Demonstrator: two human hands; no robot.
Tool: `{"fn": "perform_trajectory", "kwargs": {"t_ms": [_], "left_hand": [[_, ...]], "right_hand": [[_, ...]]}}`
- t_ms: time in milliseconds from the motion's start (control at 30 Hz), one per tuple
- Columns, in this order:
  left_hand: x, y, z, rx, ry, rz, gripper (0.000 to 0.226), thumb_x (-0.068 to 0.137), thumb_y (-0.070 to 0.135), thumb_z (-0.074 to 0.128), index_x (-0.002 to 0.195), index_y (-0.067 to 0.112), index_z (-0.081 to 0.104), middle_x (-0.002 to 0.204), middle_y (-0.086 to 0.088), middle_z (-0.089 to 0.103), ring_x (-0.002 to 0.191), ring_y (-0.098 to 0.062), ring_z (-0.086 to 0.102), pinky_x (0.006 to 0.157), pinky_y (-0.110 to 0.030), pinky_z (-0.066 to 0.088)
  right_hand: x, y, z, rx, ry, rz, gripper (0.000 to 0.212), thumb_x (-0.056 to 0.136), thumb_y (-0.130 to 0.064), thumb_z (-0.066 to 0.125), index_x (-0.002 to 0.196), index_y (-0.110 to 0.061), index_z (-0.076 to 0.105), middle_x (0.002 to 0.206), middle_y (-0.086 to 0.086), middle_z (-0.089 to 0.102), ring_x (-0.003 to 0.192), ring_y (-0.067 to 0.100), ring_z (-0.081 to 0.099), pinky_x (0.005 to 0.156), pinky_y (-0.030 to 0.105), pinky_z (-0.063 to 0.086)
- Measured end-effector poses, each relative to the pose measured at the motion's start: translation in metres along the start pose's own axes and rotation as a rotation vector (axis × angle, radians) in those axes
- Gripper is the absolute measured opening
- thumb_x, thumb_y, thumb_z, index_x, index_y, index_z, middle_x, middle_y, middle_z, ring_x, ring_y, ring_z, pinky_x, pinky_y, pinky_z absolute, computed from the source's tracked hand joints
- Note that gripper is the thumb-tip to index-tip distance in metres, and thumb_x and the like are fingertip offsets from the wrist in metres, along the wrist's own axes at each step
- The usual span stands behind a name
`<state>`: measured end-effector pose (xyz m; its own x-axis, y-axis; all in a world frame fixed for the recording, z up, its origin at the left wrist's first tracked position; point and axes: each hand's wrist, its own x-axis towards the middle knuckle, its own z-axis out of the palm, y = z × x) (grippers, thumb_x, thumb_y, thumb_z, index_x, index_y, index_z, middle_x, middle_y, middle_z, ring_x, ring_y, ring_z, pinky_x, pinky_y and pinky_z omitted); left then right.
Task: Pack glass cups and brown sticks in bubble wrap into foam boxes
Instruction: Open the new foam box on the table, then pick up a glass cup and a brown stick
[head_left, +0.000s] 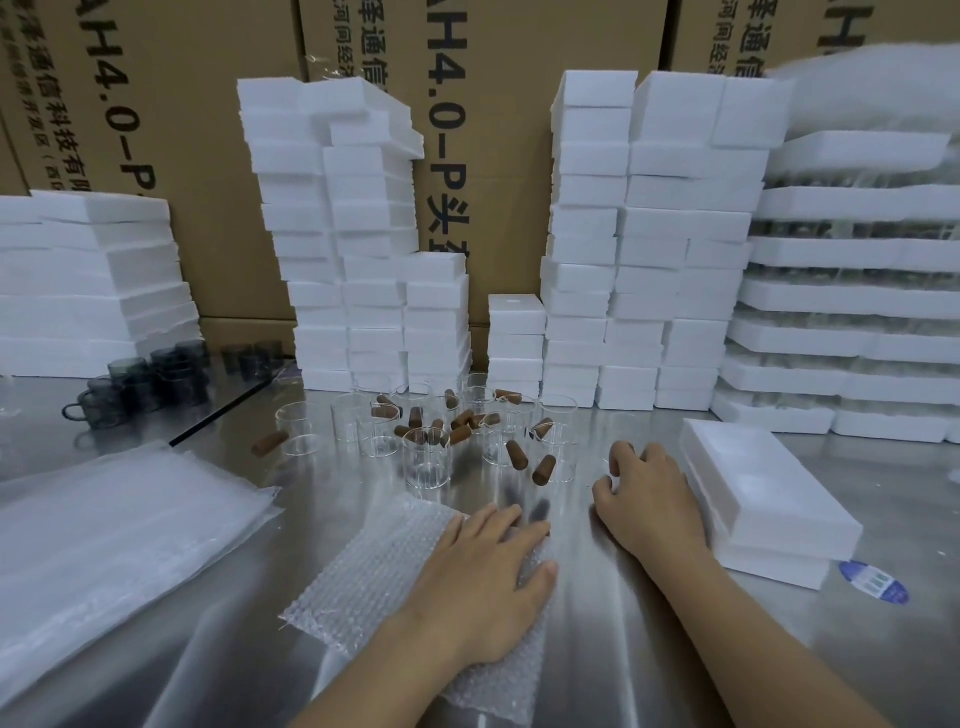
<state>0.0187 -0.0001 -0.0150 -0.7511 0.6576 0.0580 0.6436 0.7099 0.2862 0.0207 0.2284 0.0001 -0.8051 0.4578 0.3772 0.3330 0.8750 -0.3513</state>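
Observation:
My left hand (488, 577) presses flat, fingers straight, on a sheet of bubble wrap (363, 577) lying on the steel table. My right hand (649, 499) rests on the table with its fingers curled downward, right beside a closed white foam box (769, 499). What lies under those fingers is hidden. Several clear glass cups (426, 457) stand upright in a cluster beyond both hands. Several brown sticks (517, 455) lie scattered among them and inside some of them.
A pile of bubble-wrap sheets (104, 535) lies at the left. Tall stacks of white foam boxes (353, 234) line the back and right, with cardboard cartons (208, 156) behind. Dark glass mugs (156, 379) stand at the back left. A blue-and-white label (878, 582) lies at the right.

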Motion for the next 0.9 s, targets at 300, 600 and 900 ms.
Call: {"fn": "perform_trajectory", "kwargs": {"t_ms": [300, 600, 900], "left_hand": [[-0.002, 0.004, -0.003, -0.008, -0.012, -0.012, 0.064, 0.109, 0.066, 0.022, 0.169, 0.045, 0.017, 0.18, 0.01, 0.006, 0.166, -0.014, -0.006, 0.133, -0.043, -0.008], [-0.003, 0.002, -0.006, -0.009, 0.003, 0.005, 0.063, 0.109, 0.067, 0.026, 0.168, 0.045, 0.023, 0.179, 0.011, 0.014, 0.166, -0.014, 0.001, 0.132, -0.042, -0.004], [-0.009, 0.015, -0.026, -0.312, 0.353, 0.028, 0.068, 0.093, 0.081, 0.049, 0.155, 0.053, 0.041, 0.143, 0.041, 0.046, 0.135, 0.01, 0.043, 0.116, -0.028, 0.036]], "right_hand": [[-0.095, 0.014, -0.033, -0.071, 0.008, -0.101, 0.014, 0.093, -0.043, 0.051, 0.091, -0.032, 0.043, 0.089, -0.008, 0.041, 0.085, 0.017, 0.051, 0.062, 0.034, 0.045], [-0.074, 0.019, -0.038, 0.156, 0.063, -0.068, 0.029, 0.106, -0.042, 0.036, 0.082, -0.03, 0.046, 0.078, -0.006, 0.057, 0.077, 0.018, 0.057, 0.069, 0.042, 0.051], [-0.086, 0.002, -0.059, 0.559, 0.187, -0.175, 0.021, 0.104, -0.041, 0.039, 0.098, -0.043, 0.059, 0.078, -0.016, 0.065, 0.071, 0.009, 0.06, 0.062, 0.025, 0.044]]}}
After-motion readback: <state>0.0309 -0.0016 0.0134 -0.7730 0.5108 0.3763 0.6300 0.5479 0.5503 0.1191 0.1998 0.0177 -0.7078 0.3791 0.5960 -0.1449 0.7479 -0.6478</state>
